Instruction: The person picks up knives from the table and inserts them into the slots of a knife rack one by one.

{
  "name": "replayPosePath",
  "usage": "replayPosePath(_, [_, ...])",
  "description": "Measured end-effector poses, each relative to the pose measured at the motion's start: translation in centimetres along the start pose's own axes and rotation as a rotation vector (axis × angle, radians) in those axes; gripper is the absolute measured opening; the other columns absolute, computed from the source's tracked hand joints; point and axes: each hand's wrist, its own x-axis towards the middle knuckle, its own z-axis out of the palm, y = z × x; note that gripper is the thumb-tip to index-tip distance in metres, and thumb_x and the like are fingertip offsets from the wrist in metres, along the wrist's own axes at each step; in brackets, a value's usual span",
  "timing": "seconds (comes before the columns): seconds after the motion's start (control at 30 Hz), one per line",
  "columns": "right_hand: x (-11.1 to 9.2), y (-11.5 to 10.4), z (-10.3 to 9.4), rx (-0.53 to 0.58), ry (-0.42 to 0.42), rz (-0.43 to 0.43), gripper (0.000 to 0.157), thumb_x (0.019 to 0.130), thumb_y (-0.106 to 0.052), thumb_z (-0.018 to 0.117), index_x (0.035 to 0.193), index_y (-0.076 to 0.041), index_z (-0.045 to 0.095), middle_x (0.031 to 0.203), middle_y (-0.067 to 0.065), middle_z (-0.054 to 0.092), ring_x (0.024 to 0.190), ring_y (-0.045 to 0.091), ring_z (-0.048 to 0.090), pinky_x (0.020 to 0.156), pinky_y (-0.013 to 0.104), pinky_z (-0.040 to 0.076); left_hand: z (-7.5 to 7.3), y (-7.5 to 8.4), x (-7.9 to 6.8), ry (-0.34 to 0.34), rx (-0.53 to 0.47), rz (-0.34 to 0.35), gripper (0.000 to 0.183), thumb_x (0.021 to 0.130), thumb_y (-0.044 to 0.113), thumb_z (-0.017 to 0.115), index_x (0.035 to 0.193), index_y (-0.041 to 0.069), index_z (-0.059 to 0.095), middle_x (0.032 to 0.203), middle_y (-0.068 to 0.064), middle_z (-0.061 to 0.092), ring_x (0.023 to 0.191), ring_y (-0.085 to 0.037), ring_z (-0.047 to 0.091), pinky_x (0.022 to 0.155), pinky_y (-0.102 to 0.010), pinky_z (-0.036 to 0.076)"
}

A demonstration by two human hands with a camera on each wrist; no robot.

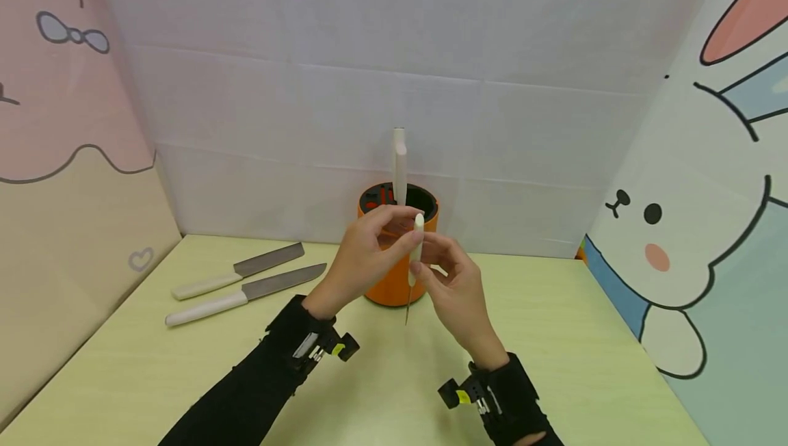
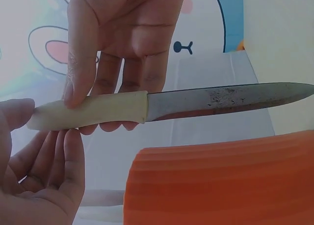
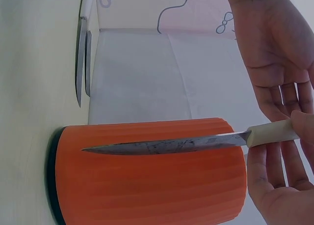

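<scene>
A small knife [image 1: 416, 251] with a cream handle points blade-down in front of the orange knife holder [image 1: 388, 289]. My left hand [image 1: 369, 244] pinches the top end of the handle between thumb and fingertips. Lower down, my right hand [image 1: 454, 285] grips the same handle close to the blade. Dark stains mark the blade [image 2: 225, 101] in the left wrist view. From the right wrist view, the blade overlaps the side of the holder. A white handle [image 1: 400, 165] sticks up out of the holder, its lower part hidden inside.
Left of the holder lie a cleaver-shaped knife [image 1: 267, 260] with a squared tip and a pointed kitchen knife [image 1: 283, 282], handles toward the left. A white covered wall [image 1: 295, 124] rises behind the table [image 1: 554, 336], with cartoon-printed panels on both sides.
</scene>
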Motion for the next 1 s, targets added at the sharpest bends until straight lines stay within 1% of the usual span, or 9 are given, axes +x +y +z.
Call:
replayPosePath(0.07, [0.0, 0.0, 0.0, 0.000, 0.000, 0.003, 0.040, 0.089, 0.004, 0.063, 0.126, -0.006, 0.053, 0.108, 0.014, 0.058, 0.095, 0.029, 0.058, 0.080, 0.032, 0.055, 0.2, -0.6, 0.1, 0.011, 0.004, 0.007, 0.029, 0.093, 0.014, 0.064, 0.120, 0.006, 0.060, 0.101, -0.002, 0.063, 0.092, -0.013, 0.059, 0.080, -0.038, 0.053])
replayPosePath(0.2, [0.0, 0.0, -0.1, 0.000, 0.005, 0.001, 0.040, 0.089, 0.005, 0.063, 0.126, -0.006, 0.053, 0.108, 0.013, 0.058, 0.095, 0.029, 0.058, 0.081, 0.033, 0.054, 0.7, -2.4, 0.3, 0.021, 0.006, 0.010, 0.028, 0.092, 0.023, 0.066, 0.119, 0.014, 0.061, 0.100, 0.005, 0.062, 0.091, -0.009, 0.058, 0.079, -0.034, 0.053])
replayPosePath(0.3, [0.0, 0.0, -0.1, 0.001, 0.007, 0.003, 0.039, 0.089, 0.005, 0.063, 0.125, -0.006, 0.053, 0.109, 0.012, 0.058, 0.095, 0.028, 0.058, 0.082, 0.033, 0.054, 0.9, -2.9, 0.3, 0.025, -0.001, 0.007, 0.027, 0.092, 0.028, 0.067, 0.117, 0.018, 0.061, 0.100, 0.007, 0.062, 0.091, -0.008, 0.059, 0.079, -0.031, 0.053])
replayPosePath(0.43, [-0.1, 0.0, 0.0, -0.001, 0.008, 0.005, 0.039, 0.089, 0.005, 0.063, 0.125, -0.006, 0.053, 0.109, 0.011, 0.058, 0.096, 0.028, 0.058, 0.083, 0.034, 0.054, 1.0, -3.1, 0.2, 0.031, -0.006, 0.016, 0.028, 0.092, 0.031, 0.066, 0.116, 0.018, 0.062, 0.100, 0.007, 0.062, 0.091, -0.008, 0.059, 0.079, -0.029, 0.053])
replayPosePath(0.63, [-0.1, -0.2, 0.0, 0.003, 0.009, -0.002, 0.039, 0.089, 0.005, 0.063, 0.125, -0.005, 0.053, 0.109, 0.012, 0.058, 0.096, 0.030, 0.058, 0.081, 0.033, 0.054, 1.1, -3.0, 0.1, 0.039, -0.004, 0.032, 0.027, 0.092, 0.031, 0.066, 0.115, 0.018, 0.062, 0.100, 0.007, 0.061, 0.091, -0.008, 0.059, 0.079, -0.028, 0.053])
replayPosePath(0.83, [-0.1, -0.4, 0.0, -0.004, 0.000, -0.008, 0.040, 0.089, 0.005, 0.063, 0.126, -0.004, 0.053, 0.110, 0.012, 0.058, 0.096, 0.030, 0.059, 0.082, 0.032, 0.054, 0.9, -2.9, 0.1, 0.037, 0.006, 0.053, 0.026, 0.092, 0.030, 0.066, 0.114, 0.016, 0.062, 0.099, 0.007, 0.060, 0.090, -0.009, 0.059, 0.079, -0.029, 0.054])
replayPosePath(1.0, [-0.1, -0.4, -0.1, -0.024, -0.007, -0.009, 0.040, 0.090, 0.004, 0.063, 0.127, -0.006, 0.053, 0.110, 0.011, 0.059, 0.097, 0.027, 0.059, 0.083, 0.033, 0.054, 0.7, -2.8, 0.2, 0.032, 0.017, 0.062, 0.025, 0.093, 0.030, 0.065, 0.114, 0.017, 0.061, 0.099, 0.007, 0.060, 0.090, -0.009, 0.059, 0.079, -0.031, 0.054])
